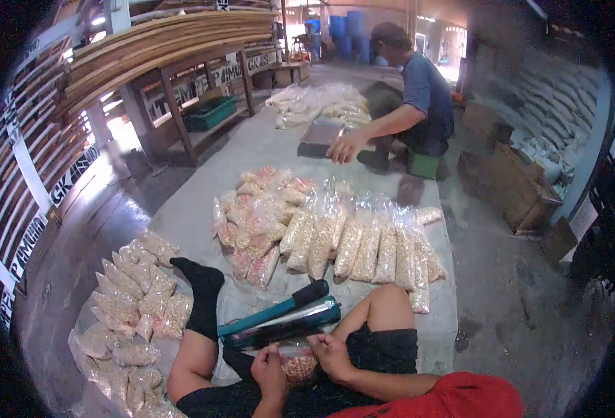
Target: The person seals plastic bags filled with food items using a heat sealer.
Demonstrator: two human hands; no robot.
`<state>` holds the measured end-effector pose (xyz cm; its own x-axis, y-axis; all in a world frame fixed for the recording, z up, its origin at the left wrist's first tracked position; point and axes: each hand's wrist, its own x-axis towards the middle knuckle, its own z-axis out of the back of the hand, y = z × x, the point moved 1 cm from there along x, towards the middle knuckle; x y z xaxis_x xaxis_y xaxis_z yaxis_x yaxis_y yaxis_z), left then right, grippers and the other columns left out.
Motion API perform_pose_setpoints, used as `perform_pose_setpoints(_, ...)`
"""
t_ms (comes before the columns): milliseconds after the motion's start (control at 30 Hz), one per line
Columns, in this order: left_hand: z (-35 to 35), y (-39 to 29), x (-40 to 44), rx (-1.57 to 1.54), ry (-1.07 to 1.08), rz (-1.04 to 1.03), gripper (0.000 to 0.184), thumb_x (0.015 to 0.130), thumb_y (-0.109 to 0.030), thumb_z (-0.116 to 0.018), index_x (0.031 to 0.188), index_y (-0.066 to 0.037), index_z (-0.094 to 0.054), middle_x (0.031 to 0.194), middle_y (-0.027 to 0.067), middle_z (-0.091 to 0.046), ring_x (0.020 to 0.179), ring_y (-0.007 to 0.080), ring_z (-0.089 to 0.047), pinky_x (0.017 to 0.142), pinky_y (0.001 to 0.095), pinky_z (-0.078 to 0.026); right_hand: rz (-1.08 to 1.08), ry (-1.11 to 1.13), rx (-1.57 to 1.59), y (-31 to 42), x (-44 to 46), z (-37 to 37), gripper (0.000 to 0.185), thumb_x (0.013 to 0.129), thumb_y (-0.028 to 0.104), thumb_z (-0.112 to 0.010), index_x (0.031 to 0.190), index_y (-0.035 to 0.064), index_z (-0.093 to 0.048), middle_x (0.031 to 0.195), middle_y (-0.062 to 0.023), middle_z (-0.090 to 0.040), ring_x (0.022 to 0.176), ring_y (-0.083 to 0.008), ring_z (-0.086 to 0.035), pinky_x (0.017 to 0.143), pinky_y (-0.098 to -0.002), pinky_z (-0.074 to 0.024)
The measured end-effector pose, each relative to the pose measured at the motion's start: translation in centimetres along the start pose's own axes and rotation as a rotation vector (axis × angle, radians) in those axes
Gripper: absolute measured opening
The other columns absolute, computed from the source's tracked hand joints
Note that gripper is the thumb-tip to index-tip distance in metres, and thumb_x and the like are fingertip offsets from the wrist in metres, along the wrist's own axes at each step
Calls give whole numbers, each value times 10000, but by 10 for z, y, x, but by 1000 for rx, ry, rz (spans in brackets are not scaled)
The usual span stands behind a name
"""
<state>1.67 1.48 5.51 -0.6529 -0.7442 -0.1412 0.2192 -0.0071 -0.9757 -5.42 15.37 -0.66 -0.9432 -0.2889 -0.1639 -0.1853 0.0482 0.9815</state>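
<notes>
Between my hands, low in the middle of the view, is a clear plastic bag of pale beans or nuts (pixel 299 369). My left hand (pixel 269 369) pinches the bag's top edge on one side, and my right hand (pixel 330 354) pinches it on the other. Just beyond my fingers lies a teal and black bar-shaped sealer (pixel 279 322), its upper arm raised at an angle from the base. The bag's open end lies close to the sealer's near side; whether they touch I cannot tell.
Filled bags (pixel 363 244) stand in rows past the sealer, and more (pixel 137 292) lie at left beside my foot. A co-worker (pixel 426 97) crouches at the back near a tray (pixel 321 136). A wooden box (pixel 509 181) is at right.
</notes>
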Motion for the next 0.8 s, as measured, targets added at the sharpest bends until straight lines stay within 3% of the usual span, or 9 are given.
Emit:
perform_pose_setpoints(100, 0, 28, -2, -67, -52, -113, 193, 930, -168, -722, 926, 25, -719, 810, 25, -681, 731, 105, -609, 697, 279, -504, 34, -10, -65, -2, 1, 9, 277, 1021, 242, -625, 1110, -13, -690, 929, -36, -722, 831, -91, -639, 751, -255, -527)
perform_pose_setpoints(267, 4, 42, 1, -245, -28, 28, 199, 928, -161, -731, 919, 37, -706, 836, 42, -690, 735, 106, -619, 698, 278, -514, 60, 26, -192, 5, -3, 13, 255, 1017, 224, -633, 1100, -11, -689, 917, -54, -738, 797, -92, -654, 738, -245, -533)
perform_pose_setpoints(333, 8, 25, -5, -125, -54, -196, 206, 936, -171, -725, 918, 34, -703, 836, 43, -692, 723, 101, -616, 692, 279, -517, 16, 45, -28, 11, -4, 12, 271, 991, 260, -669, 1086, 10, -718, 910, -62, -750, 824, -124, -691, 744, -283, -552)
perform_pose_setpoints(467, 13, 13, -6, -57, -33, -162, 206, 950, -176, -710, 921, 27, -700, 817, 44, -693, 708, 104, -620, 684, 280, -518, 22, 73, -7, 20, -3, 13, 260, 987, 251, -674, 1081, 14, -725, 918, -59, -757, 828, -118, -690, 746, -286, -554)
perform_pose_setpoints(600, 17, 18, -4, 9, -3, -175, 222, 961, -193, -696, 942, 28, -692, 768, 51, -684, 686, 121, -631, 671, 284, -517, 38, 60, -209, 41, -8, 12, 303, 1004, 273, -651, 1084, -13, -710, 932, -50, -747, 840, -96, -664, 771, -276, -545)
perform_pose_setpoints(733, 15, 18, 3, 53, 9, -117, 234, 946, -195, -702, 873, 28, -700, 756, 54, -674, 691, 132, -628, 672, 298, -510, -8, 9, -261, 28, 2, 12, 294, 1004, 277, -649, 1075, 0, -715, 937, -49, -737, 852, -91, -654, 791, -275, -539)
perform_pose_setpoints(767, 16, 15, 5, 90, 21, -49, 231, 943, -193, -701, 867, 25, -703, 751, 52, -670, 703, 133, -629, 677, 306, -510, 4, 26, -145, 17, 7, 12, 287, 1013, 279, -633, 1022, 2, -707, 896, -39, -715, 844, -101, -639, 786, -287, -530)
perform_pose_setpoints(800, 15, 13, 9, 199, -37, -139, 246, 946, -205, -693, 854, 22, -699, 775, 57, -668, 735, 132, -631, 695, 312, -515, 18, 83, -146, 33, 14, 6, 279, 1025, 267, -608, 949, 8, -678, 832, -28, -675, 811, -120, -606, 759, -309, -508)
